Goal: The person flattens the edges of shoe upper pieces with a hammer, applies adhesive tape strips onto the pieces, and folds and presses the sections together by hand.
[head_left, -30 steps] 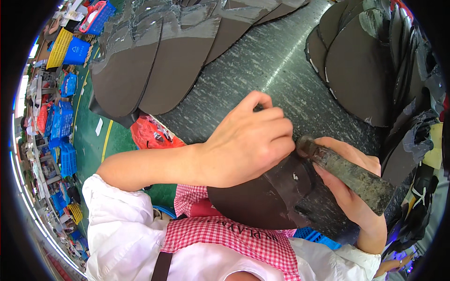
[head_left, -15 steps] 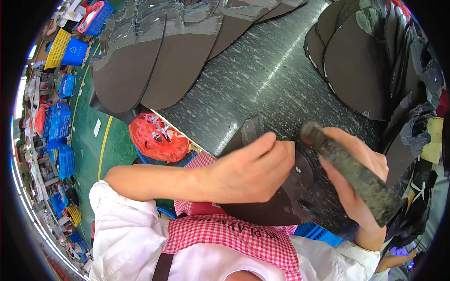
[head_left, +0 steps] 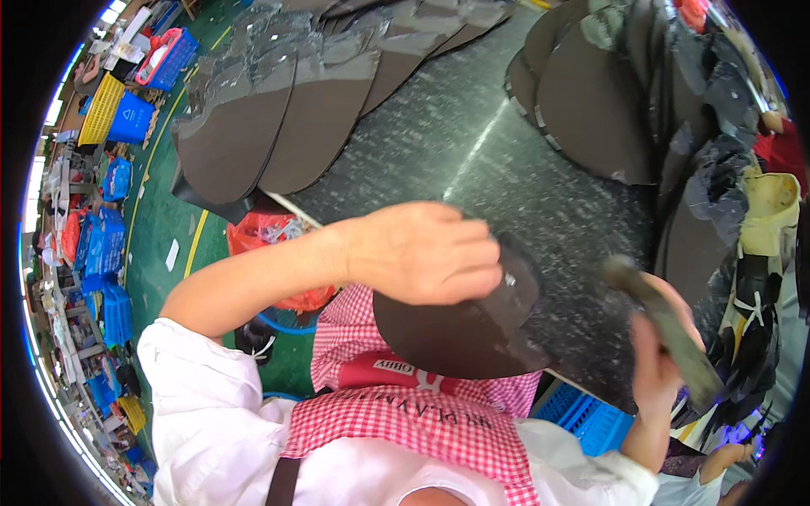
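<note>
The curled left hand (head_left: pixel 430 253) is over a dark brown, round-edged flat sheet (head_left: pixel 451 337) by the edge of a speckled black tabletop (head_left: pixel 582 228); whether it pinches the sheet cannot be told. Farther right, the right hand (head_left: pixel 651 358) grips a grimy grey bar-shaped tool (head_left: pixel 688 354).

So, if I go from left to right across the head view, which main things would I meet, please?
Upper yellow basket → small white scrap → red plastic bag → left hand → right hand → pale yellow object, its kind unclear.
</note>
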The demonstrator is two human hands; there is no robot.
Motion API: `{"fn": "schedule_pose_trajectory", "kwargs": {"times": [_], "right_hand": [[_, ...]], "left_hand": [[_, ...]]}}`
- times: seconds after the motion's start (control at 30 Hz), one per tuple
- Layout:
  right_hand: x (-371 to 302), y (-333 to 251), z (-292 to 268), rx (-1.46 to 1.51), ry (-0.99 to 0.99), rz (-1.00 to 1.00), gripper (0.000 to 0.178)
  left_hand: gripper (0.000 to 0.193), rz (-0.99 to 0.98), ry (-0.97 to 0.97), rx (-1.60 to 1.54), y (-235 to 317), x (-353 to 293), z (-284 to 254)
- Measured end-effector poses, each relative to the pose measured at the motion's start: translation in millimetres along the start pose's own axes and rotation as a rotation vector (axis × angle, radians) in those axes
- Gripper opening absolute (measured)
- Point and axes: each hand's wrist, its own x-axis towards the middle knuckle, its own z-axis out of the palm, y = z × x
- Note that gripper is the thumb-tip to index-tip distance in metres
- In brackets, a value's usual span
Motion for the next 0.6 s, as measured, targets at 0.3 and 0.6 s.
{"fn": "schedule_pose_trajectory", "kwargs": {"times": [0.3,0.6], "right_hand": [[-80,4,-94,-0.113,0.75,0.17,0.047],[-33,6,-44,-0.18,0.042,0.021,0.023]], "left_hand": [[0.02,0.207,0.545,0.49,-61,249,116],[0.011,-0.166,0.385,0.472,-57,19,-33]]}}
